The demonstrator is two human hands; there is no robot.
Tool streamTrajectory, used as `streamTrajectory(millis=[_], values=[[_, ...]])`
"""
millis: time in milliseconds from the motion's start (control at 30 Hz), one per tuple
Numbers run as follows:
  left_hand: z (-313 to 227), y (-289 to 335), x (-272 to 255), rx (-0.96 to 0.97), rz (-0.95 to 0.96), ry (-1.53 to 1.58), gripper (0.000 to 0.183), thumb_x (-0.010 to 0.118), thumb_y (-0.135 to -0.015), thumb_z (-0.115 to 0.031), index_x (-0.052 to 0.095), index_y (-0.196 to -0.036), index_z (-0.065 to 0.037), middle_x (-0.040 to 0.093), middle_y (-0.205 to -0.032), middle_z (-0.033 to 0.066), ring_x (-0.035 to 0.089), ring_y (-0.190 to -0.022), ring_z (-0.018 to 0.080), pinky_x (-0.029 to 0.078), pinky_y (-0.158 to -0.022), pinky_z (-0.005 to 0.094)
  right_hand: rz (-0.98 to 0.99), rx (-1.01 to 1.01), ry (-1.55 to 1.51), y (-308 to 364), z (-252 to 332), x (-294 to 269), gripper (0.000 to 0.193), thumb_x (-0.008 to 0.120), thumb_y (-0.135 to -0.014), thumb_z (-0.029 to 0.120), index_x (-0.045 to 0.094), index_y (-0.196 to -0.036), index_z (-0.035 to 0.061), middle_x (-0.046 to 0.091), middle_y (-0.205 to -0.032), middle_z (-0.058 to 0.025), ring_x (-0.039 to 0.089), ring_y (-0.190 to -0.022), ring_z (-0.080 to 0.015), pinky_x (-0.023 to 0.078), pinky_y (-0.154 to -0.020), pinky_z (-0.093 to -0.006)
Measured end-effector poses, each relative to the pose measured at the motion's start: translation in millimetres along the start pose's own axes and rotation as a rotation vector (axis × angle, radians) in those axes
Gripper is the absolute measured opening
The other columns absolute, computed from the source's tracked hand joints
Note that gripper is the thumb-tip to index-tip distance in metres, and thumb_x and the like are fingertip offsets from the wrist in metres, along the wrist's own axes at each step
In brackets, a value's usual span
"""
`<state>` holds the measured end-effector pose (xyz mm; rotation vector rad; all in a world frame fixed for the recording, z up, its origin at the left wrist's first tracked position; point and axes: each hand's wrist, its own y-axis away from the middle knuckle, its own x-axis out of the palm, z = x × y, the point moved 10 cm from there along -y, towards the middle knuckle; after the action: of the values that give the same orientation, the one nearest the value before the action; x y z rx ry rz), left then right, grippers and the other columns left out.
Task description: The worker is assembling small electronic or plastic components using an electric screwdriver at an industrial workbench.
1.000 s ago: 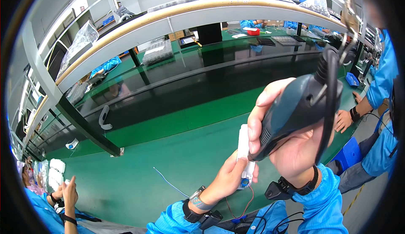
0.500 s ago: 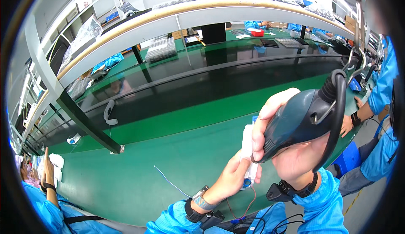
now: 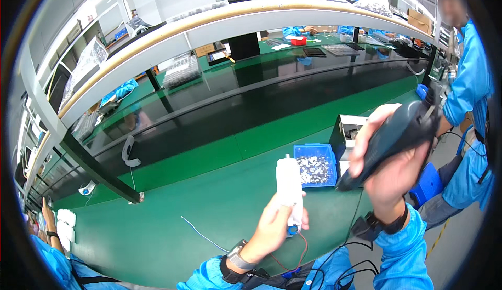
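An electronics assembly factory: a long green desk (image 3: pixel 172 227) runs beside a black conveyor belt (image 3: pixel 251 112), under an overhead shelf rail (image 3: pixel 209 23). Workers in blue coats (image 3: pixel 470 96) sit along the belt, and a blue parts bin (image 3: pixel 315 165) rests on the desk.

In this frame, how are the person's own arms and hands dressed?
Both hands are bare. The left hand has a metal-banded wrist strap at the cuff of a bright blue sleeve. The right hand has a black wristband above a matching blue sleeve. Thin dark cables trail near both cuffs.
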<state>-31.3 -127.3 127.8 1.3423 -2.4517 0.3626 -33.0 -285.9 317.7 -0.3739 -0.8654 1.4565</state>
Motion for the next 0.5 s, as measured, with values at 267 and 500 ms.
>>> streamTrajectory(millis=[267, 500], values=[[2, -12, 3, 0.007, -0.01, 0.005, 0.042, 0.041, -0.103, -0.018, 0.036, -0.138, 0.005, 0.064, -0.091, 0.0167, 0.066, -0.081, 0.0245, 0.054, -0.074, 0.0364, -0.256, -0.038, 0.331, 43, -47, -167, 0.09, 0.035, -0.084, 0.085, 0.051, -0.112, 0.0011, 0.059, -0.074, -0.009, 0.054, -0.053, -0.0113, 0.043, -0.049, -0.0219], [-3, -8, 0, 0.024, -0.01, -0.041, 0.043, 0.043, -0.104, -0.019, 0.034, -0.14, 0.004, 0.064, -0.092, 0.0155, 0.066, -0.082, 0.0237, 0.054, -0.075, 0.0367, -0.265, -0.056, 0.337, 54, -61, -164, 0.092, 0.037, -0.082, 0.086, 0.052, -0.112, 0.0006, 0.06, -0.078, -0.0091, 0.056, -0.058, -0.0118, 0.045, -0.052, -0.0229]])
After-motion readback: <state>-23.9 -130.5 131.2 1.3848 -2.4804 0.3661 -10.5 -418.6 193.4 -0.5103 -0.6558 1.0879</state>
